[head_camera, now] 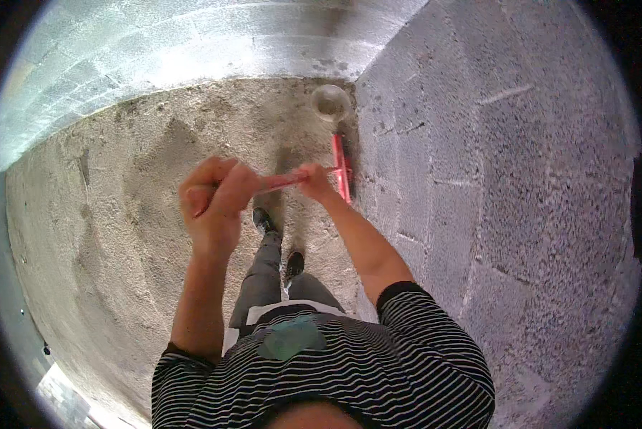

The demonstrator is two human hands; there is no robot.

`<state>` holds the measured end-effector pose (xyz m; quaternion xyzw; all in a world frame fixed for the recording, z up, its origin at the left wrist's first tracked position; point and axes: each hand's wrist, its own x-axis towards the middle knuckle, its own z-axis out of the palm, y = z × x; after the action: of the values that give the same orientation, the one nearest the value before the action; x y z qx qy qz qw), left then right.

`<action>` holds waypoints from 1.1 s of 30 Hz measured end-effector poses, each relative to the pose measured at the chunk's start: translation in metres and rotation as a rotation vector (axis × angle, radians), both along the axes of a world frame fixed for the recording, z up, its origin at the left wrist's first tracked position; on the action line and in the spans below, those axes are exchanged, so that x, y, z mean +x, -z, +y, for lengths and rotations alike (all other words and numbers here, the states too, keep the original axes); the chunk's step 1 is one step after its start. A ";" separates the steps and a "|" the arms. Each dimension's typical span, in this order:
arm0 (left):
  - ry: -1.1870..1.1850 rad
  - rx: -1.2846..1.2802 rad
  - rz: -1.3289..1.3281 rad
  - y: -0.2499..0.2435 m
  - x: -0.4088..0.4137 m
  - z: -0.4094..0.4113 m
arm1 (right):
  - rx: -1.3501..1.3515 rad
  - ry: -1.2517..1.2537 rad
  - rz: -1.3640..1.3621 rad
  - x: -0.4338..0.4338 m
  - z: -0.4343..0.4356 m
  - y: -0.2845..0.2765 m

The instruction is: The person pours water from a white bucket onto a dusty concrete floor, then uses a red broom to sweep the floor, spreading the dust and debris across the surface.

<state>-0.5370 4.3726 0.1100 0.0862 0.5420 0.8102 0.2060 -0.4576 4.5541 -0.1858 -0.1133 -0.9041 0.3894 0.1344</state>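
My left hand point(216, 198) is closed around the upper end of a red pole point(280, 182), close to the camera. Further along the same pole, my right hand point(316, 182) grips it. The pole leads to a long red crosspiece point(341, 169), which lies low near the foot of the right-hand block wall. The crosspiece looks like the head of a broom or a squeegee; its underside is hidden, so I cannot tell which. Just beyond its far end is a round, pale bowl or bucket point(330, 103) with something greyish inside.
A block wall point(444, 177) rises on the right and meets a brightly lit block wall point(219, 48) at the far corner. The rough, dusty floor point(138, 214) has darker patches. My shoes point(295, 264) stand on it, below the pole.
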 end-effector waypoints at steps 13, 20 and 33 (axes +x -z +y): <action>0.093 0.033 0.508 -0.123 -0.038 -0.015 | -0.192 -0.260 0.079 -0.084 -0.090 -0.108; 0.100 -0.192 0.036 -0.014 -0.065 -0.005 | 0.079 -0.140 -0.052 -0.022 -0.003 -0.047; -0.169 -0.150 0.649 -0.120 -0.078 0.065 | -0.331 -0.365 0.206 -0.213 -0.037 -0.093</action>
<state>-0.6145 4.4372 0.2298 0.2790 0.6424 0.7127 -0.0394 -0.6705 4.5167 -0.0927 0.0713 -0.8151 0.5593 0.1327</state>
